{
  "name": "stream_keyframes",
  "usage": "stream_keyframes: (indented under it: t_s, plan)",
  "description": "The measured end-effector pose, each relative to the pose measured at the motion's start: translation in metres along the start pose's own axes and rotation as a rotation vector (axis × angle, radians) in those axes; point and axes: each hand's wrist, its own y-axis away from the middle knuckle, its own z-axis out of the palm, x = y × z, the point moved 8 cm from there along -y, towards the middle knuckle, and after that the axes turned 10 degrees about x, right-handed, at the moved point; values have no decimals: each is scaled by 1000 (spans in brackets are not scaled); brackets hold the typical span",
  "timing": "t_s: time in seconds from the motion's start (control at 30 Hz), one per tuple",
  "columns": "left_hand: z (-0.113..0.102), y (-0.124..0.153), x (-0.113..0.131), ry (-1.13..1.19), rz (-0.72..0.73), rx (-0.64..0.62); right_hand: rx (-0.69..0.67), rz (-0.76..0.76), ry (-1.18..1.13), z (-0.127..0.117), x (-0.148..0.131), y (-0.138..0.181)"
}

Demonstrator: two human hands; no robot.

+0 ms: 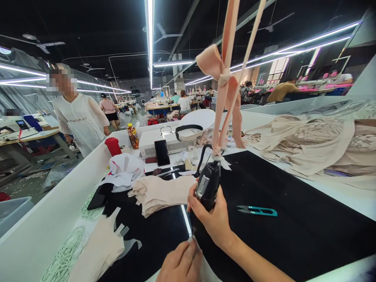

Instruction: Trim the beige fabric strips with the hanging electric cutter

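My right hand [219,221] is wrapped around a black hand-held electric tool [209,184]. The tool hangs from a knotted peach fabric strap [225,78], and its lower end points down towards my left fingers. At the bottom middle, my left hand [180,262] is closed with its fingertips on the edge of a pale fabric piece [205,270], just under the tool's tip. Much of that piece is hidden by my hand. A stack of beige fabric pieces [167,192] lies beyond my left hand. Teal thread snips [258,210] rest to the right.
The black work surface [282,180] holds more cut pieces [98,246] at left, beside green cord coils [67,250]. Behind are a phone [162,152], a white metal box [152,141], a bottle [133,136] and a plastic bag [126,170]. Beige fabric [311,145] is heaped at right. A person walks past at left.
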Motion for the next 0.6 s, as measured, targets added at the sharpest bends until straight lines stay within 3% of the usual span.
stream_keyframes:
  t_s: [0.17,0.6]
  plan:
    - [-1,0,-1,4,-1,55,13,6,20,0,0,0]
    - [4,7,-1,10,-16,53,10,55,-52,6,-1,6]
